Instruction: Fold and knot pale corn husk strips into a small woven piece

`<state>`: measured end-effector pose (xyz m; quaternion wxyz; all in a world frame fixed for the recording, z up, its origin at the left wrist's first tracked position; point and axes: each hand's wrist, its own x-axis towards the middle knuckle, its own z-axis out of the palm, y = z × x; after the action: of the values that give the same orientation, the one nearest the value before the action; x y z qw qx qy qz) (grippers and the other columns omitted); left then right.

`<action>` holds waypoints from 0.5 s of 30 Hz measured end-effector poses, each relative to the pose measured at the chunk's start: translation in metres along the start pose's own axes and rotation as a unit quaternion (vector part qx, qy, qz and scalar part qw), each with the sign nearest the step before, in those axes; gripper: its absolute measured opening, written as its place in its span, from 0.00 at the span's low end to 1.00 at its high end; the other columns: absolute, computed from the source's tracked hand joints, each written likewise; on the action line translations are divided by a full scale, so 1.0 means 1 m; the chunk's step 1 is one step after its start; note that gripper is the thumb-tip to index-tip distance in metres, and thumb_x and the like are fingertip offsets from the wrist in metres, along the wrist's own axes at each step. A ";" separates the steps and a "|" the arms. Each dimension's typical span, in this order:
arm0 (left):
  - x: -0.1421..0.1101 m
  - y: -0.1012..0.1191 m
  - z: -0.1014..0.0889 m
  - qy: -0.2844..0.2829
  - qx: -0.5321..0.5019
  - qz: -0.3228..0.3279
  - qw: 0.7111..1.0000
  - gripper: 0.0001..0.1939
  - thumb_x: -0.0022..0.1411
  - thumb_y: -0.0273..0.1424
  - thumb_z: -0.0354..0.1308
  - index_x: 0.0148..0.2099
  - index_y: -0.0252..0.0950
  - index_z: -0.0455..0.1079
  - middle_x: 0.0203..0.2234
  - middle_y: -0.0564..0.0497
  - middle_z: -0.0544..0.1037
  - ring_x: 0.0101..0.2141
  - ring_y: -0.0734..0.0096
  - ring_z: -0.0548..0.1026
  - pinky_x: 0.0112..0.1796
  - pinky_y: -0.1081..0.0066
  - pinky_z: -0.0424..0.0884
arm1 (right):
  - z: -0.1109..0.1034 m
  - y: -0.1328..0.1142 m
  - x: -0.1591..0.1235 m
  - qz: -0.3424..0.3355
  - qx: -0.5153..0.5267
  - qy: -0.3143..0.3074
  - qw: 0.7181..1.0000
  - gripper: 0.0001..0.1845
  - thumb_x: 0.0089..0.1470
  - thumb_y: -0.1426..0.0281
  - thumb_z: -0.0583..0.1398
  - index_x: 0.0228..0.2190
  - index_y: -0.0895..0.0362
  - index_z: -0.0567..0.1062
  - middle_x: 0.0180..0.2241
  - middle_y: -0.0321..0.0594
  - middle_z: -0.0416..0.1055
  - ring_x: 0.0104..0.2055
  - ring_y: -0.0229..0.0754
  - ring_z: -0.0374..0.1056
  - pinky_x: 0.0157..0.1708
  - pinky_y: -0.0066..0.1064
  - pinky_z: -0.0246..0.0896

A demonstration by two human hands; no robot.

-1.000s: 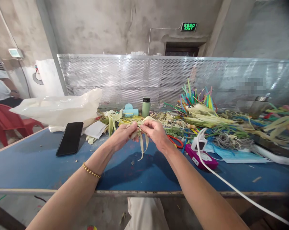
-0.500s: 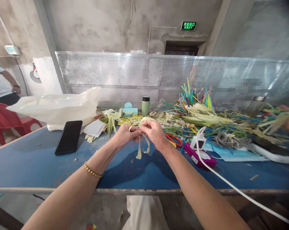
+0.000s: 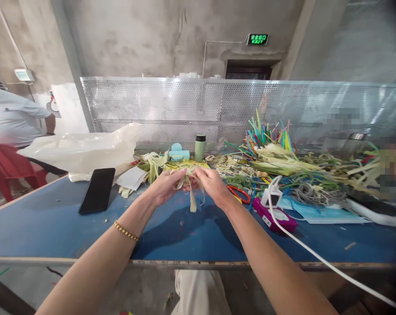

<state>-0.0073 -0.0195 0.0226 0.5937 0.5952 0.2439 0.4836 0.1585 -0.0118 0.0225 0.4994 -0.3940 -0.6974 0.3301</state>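
Observation:
Above the blue table (image 3: 50,227), a pale corn husk strip (image 3: 192,199) hangs from between my two hands, its loose ends dangling. My left hand (image 3: 167,187) pinches the strip from the left, thumb on top. From the other side my right hand (image 3: 211,183) also pinches it, fingertips close to those of the left. Some of the fingers are hidden behind the husk. Loose husks (image 3: 155,164) lie beyond my left hand, and red-handled scissors (image 3: 240,193) rest just right of my right hand.
Left of my hands lie a black phone (image 3: 97,191), white paper (image 3: 131,178) and a large plastic bag (image 3: 83,151). A green bottle (image 3: 200,148) stands behind. At right are a purple power strip (image 3: 275,218) with a white cable (image 3: 316,259), a blue mask (image 3: 329,214) and husk bundles (image 3: 280,159).
My fingertips, close together half a second ago, are now slightly apart with the husk between them. The hanging ends have shifted. At far left a person in white has leaned into view.

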 end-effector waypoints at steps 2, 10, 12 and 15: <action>0.000 0.001 -0.001 0.001 -0.007 -0.002 1.000 0.17 0.56 0.42 0.64 0.32 0.30 0.76 0.25 0.47 0.77 0.26 0.71 0.74 0.31 0.70 0.69 | -0.001 -0.001 -0.001 -0.015 -0.025 0.003 1.000 0.20 0.58 0.54 0.57 0.25 0.56 0.70 0.25 0.41 0.73 0.26 0.41 0.70 0.28 0.32 0.65; 0.001 -0.004 -0.005 0.022 0.019 -0.003 1.000 0.15 0.49 0.36 0.70 0.28 0.30 0.70 0.22 0.51 0.75 0.23 0.75 0.74 0.29 0.72 0.69 | -0.001 -0.002 -0.005 -0.031 -0.066 -0.014 0.997 0.12 0.56 0.62 0.58 0.26 0.56 0.69 0.15 0.31 0.64 0.16 0.35 0.60 0.19 0.27 0.55; 0.001 -0.003 -0.005 0.030 0.023 0.003 0.999 0.16 0.49 0.37 0.70 0.27 0.30 0.70 0.22 0.51 0.75 0.23 0.75 0.74 0.29 0.72 0.69 | -0.001 -0.002 -0.005 -0.043 -0.066 -0.013 0.997 0.12 0.56 0.61 0.59 0.26 0.57 0.70 0.15 0.30 0.63 0.16 0.34 0.57 0.19 0.27 0.53; 0.000 -0.001 -0.004 0.027 0.024 -0.001 0.999 0.16 0.49 0.38 0.70 0.27 0.31 0.70 0.22 0.51 0.76 0.23 0.73 0.75 0.30 0.72 0.69 | -0.001 -0.001 -0.004 -0.054 -0.055 -0.007 0.997 0.11 0.53 0.62 0.61 0.26 0.57 0.71 0.17 0.32 0.65 0.18 0.34 0.58 0.20 0.27 0.54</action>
<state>-0.0103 -0.0174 0.0205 0.5728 0.5960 0.2714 0.4929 0.1600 -0.0156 0.0222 0.4889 -0.3803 -0.7382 0.2673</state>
